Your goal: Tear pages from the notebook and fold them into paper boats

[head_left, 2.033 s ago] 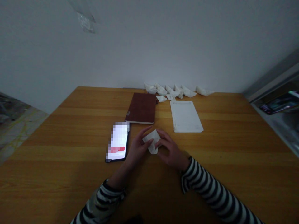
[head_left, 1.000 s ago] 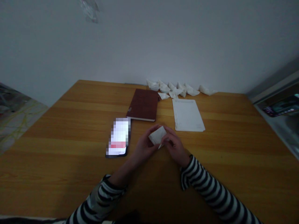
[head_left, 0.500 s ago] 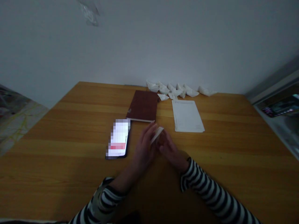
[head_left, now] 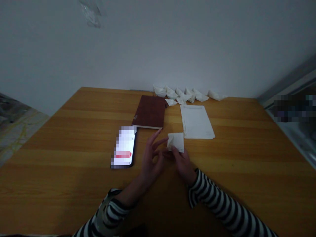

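My right hand [head_left: 184,164] grips a small folded square of white paper [head_left: 178,141], with the thumb on its near face. The paper is raised above the table, and a crease or loose flap shows at its left side. Close to the paper's left edge is my left hand [head_left: 151,161], its upper fingers stretched out and apart. Whether a left fingertip touches the paper, I cannot tell. Beyond the hands lie a stack of white paper sheets [head_left: 197,121] and a dark red notebook [head_left: 150,112].
A phone with a lit screen [head_left: 124,146] lies left of my left hand. Several folded white paper pieces [head_left: 182,95], boat-like in shape, stand along the table's back edge by the wall. The wooden table [head_left: 74,131] fills most of the view.
The hands have moved apart a little. The folded paper, seen nearly edge-on between both hands before, now faces up in my right hand, and my left fingers have spread.
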`<state>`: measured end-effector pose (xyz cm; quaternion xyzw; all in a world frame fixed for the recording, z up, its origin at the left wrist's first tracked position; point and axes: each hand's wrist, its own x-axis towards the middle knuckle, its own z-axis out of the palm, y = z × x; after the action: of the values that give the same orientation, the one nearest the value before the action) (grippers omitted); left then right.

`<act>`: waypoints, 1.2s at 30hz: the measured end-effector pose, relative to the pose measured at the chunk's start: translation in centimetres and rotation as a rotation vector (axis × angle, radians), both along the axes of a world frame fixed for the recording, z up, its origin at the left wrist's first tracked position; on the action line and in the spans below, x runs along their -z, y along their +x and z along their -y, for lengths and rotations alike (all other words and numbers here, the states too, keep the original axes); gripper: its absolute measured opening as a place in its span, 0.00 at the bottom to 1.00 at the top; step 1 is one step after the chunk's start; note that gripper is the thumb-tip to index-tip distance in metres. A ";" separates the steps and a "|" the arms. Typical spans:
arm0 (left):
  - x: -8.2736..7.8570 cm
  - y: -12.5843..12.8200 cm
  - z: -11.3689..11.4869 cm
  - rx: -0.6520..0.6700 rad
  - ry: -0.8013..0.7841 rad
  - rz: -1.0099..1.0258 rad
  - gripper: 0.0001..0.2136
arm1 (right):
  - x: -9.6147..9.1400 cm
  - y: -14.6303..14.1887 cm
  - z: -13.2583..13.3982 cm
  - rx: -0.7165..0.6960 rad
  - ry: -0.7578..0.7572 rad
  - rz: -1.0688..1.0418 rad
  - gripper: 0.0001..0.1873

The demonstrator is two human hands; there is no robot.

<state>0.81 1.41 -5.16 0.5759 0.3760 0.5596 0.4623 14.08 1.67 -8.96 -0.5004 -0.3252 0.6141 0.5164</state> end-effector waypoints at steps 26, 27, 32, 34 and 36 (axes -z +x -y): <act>1.8 -0.7 -1.9 -0.100 -0.582 0.123 0.19 | -0.1 0.0 0.2 -0.211 0.069 -0.205 0.24; 1.7 -0.5 -1.8 -0.098 -0.573 0.103 0.19 | -0.1 0.1 0.1 -0.181 0.069 -0.180 0.23; 0.8 -0.4 -1.6 -0.108 -0.527 0.081 0.24 | -0.3 0.5 -0.5 -0.137 0.034 -0.165 0.21; 0.2 -0.6 -1.8 -0.135 -0.484 0.103 0.21 | -0.4 0.9 -0.7 -0.164 0.013 -0.228 0.20; -0.3 -0.8 -2.0 -0.130 -0.452 0.136 0.19 | -0.6 1.1 -0.9 -0.158 -0.011 -0.283 0.19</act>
<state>0.00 3.43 -4.82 0.3935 0.4960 0.5274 0.5666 15.22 2.61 -8.39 -0.3846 -0.2843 0.7188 0.5046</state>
